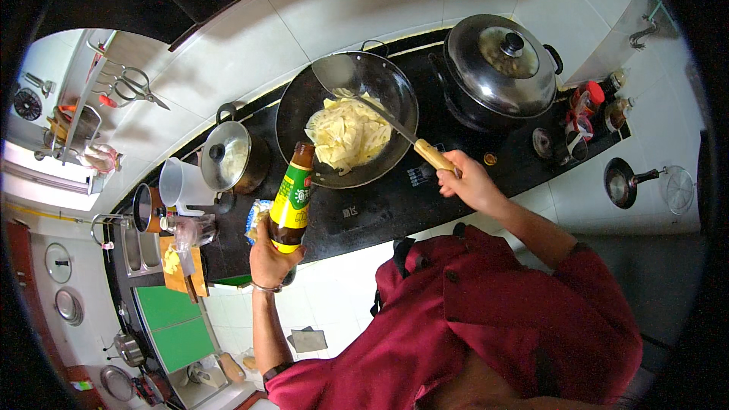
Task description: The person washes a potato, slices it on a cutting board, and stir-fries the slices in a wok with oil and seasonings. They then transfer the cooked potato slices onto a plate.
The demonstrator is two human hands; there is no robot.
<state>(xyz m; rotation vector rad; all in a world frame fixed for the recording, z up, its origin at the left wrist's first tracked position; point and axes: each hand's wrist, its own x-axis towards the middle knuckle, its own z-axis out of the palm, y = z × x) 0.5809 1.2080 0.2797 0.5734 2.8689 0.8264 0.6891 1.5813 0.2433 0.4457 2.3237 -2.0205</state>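
Observation:
My left hand grips a dark sauce bottle with a yellow and green label that bears writing. Its neck points up towards the wok and overlaps the near-left rim in view; whether it is capped I cannot tell. In my right hand is the wooden handle of a metal wok spatula. The broad blade rests against the far-left inner wall of the black wok, reaching over the food. Thin pale-yellow slices of food are heaped in the middle of the wok.
Right of the wok stands a large lidded pot, with seasoning jars beyond. Leftward are a smaller lidded pot, a clear plastic jug and a cutting board near the sink. Scissors hang on the wall.

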